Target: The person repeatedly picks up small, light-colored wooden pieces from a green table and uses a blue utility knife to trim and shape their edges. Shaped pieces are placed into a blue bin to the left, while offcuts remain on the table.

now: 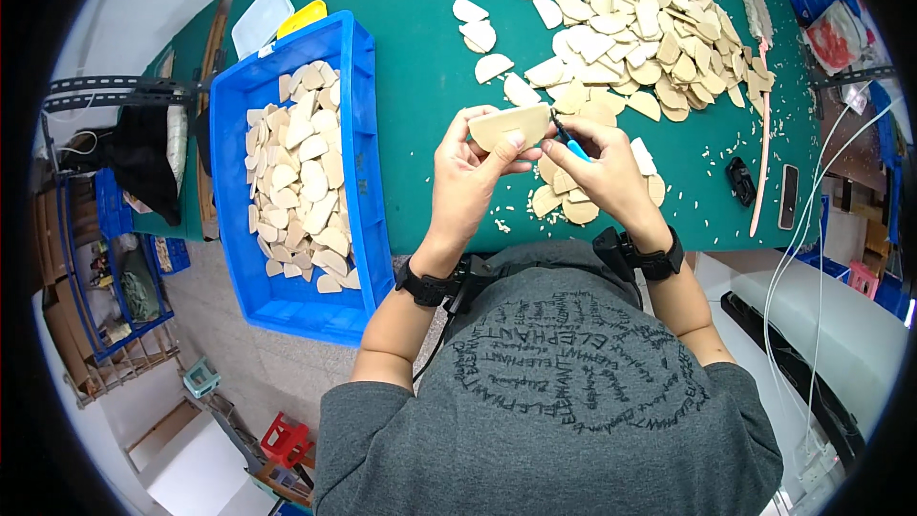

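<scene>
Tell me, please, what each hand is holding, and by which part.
The left hand holds a flat beige piece by its left and lower edges. The right hand holds a small tool by its blue handle.

The green table [415, 67] receives a bright and even light. Behind its left corner stands a white wall [119, 10]. To the left of this table, a blue-framed rack [137, 335] is carrying stored goods. On the table's near left side, the floor [234, 291] is grey, and one red stool [286, 439] and one pale green stool [201, 377] are there. White cables [819, 186] hang at its right.
</scene>
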The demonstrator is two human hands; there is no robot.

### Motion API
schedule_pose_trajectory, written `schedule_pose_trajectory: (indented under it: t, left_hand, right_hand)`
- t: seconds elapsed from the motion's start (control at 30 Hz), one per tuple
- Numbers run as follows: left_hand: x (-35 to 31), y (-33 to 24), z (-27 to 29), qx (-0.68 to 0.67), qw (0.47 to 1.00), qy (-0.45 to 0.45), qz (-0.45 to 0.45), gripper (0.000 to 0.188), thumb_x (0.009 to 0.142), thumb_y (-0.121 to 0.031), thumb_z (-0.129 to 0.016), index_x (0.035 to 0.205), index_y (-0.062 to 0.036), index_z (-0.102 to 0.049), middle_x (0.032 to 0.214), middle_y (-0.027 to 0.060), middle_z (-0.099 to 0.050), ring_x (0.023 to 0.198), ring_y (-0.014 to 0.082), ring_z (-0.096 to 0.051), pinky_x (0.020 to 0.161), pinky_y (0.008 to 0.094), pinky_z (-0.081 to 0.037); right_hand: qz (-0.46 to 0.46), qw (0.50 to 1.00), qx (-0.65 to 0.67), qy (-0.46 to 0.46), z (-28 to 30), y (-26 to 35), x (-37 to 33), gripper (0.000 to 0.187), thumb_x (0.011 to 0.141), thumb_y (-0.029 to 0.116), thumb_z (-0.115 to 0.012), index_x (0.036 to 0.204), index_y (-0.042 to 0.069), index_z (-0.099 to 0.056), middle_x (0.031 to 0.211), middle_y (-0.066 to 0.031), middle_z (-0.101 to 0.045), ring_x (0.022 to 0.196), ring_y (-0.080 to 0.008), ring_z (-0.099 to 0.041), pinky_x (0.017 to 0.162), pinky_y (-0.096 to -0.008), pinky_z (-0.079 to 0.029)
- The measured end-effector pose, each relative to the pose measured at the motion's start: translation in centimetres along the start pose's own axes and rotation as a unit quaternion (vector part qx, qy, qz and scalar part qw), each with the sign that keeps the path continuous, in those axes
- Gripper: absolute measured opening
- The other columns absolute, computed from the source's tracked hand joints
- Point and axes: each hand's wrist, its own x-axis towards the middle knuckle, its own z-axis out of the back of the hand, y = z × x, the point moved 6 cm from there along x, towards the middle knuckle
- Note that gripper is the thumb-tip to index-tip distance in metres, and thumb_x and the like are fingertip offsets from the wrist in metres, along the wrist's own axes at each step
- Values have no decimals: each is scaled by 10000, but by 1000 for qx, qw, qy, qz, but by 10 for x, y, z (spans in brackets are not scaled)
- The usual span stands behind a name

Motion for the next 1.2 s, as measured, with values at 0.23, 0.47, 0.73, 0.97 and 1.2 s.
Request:
schedule_pose_trajectory:
  t: [0.23,0.47,0.73,0.97,1.2]
  left_hand:
    - [-7,1,0,0,1000,-4,-23,305,872,-63,-648,1102,1,-458,1022,184,-632,817,227,-687,676,265,-587]
    - [-8,2,2,8,999,-7,-34,293,874,-63,-645,1093,7,-465,996,182,-637,806,224,-687,669,266,-587]
    - [-10,-5,62,6,989,-138,-55,267,905,-100,-607,1114,22,-494,995,151,-650,787,217,-684,656,259,-574]
    - [16,26,173,-174,931,-317,-57,458,924,-280,-587,1255,14,-472,1202,150,-581,1020,187,-590,772,284,-527]
    - [127,139,70,556,816,-119,100,632,755,-433,-729,1206,-40,-526,1168,143,-498,1089,294,-499,858,448,-443]
  right_hand:
    - [-56,998,-17,12,0,6,-5,226,824,195,-669,917,-11,-667,686,-17,-607,604,-55,-511,549,-230,-419]
    - [-75,996,-50,26,0,7,-6,194,825,185,-673,877,-2,-659,625,18,-560,532,-35,-452,474,-224,-352]
    - [-93,996,-14,6,0,-12,-2,217,842,228,-683,874,17,-644,613,29,-530,530,-31,-442,466,-213,-335]
    - [-89,996,3,-19,15,-47,3,189,825,193,-691,851,12,-644,625,44,-506,546,-28,-401,498,-210,-315]
    - [-89,995,-38,-39,29,-50,11,182,812,154,-695,874,-12,-652,684,-5,-580,604,-52,-475,558,-219,-384]
